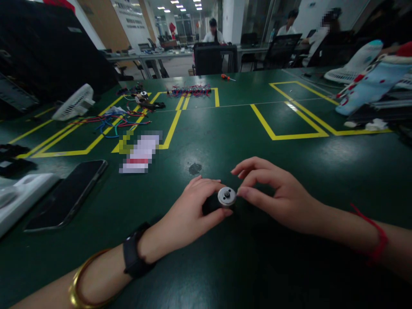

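Note:
My left hand (pixel 196 204) is wrapped round a small dark cylindrical motor (pixel 227 195), with the thumb in front and the fingers behind. The motor's round silver face, with a shaft in the centre and small holes about it, points up towards me. Just to the right, my right hand (pixel 277 193) has its thumb and index fingertips brought together beside the rim of the silver face. Anything between those fingertips is too small or hidden to make out. The other fingers of that hand are curved and raised.
On the green table (pixel 206 266), a phone (pixel 69 195) and a white power strip (pixel 25 193) lie left. Beyond are a blurred paper packet (pixel 141 152), loose wires (pixel 119 122), a wire bundle (pixel 189 90), a screwdriver (pixel 228 77) and a white fan (pixel 74 103). People sit behind.

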The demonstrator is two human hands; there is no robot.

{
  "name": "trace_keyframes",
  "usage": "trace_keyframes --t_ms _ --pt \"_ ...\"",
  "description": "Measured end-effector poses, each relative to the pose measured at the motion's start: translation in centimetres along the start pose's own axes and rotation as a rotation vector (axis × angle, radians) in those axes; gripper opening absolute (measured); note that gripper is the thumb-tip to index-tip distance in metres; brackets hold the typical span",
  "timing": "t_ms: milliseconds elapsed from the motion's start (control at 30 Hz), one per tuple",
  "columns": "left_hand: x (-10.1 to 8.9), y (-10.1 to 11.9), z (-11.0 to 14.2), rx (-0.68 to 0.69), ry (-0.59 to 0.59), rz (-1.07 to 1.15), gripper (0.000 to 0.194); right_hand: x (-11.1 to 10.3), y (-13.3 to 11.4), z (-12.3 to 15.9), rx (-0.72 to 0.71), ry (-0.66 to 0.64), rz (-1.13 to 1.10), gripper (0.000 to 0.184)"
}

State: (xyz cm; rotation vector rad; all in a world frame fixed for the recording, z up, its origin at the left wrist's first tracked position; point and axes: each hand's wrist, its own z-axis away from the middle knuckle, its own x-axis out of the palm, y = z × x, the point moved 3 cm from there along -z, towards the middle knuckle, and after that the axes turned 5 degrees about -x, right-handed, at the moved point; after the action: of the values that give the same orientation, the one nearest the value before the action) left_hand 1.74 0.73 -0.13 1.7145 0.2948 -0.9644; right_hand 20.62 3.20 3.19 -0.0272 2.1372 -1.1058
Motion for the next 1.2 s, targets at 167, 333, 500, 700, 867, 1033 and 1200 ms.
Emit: trace_keyframes --t_ms 167,333,500,700,867,1033,1200 --pt "0.1 -0.2 0.0 0.001 0.000 -0.002 0.030 -2.2 3.3 2.4 0.278 0.215 -0.272 0.017" --pt "0.1 -0.4 0.0 -0.010 -0.013 -0.008 0.033 -3.6 6.5 3.9 0.449 0.660 -0.687 0.018" --pt "0.1 -0.4 0.2 -0.013 -0.018 -0.019 0.036 -3.7 6.9 3.5 0.495 0.691 -0.727 0.018" --pt "0.1 -0.4 0.2 -0.018 -0.018 -0.027 0.037 -3.6 6.9 3.5 0.497 0.665 -0.694 0.018" --pt "0.2 -0.4 0.2 -0.025 -0.020 -0.029 0.038 -3.4 6.8 3.5 0.496 0.658 -0.664 0.018" --pt "0.2 -0.5 0.2 -0.043 -0.017 -0.034 0.038 -3.3 6.8 3.5 0.504 0.650 -0.666 0.016" --pt "0.3 -0.4 0.3 -0.041 -0.026 -0.037 0.039 -3.2 6.7 3.5 0.520 0.643 -0.665 0.016"
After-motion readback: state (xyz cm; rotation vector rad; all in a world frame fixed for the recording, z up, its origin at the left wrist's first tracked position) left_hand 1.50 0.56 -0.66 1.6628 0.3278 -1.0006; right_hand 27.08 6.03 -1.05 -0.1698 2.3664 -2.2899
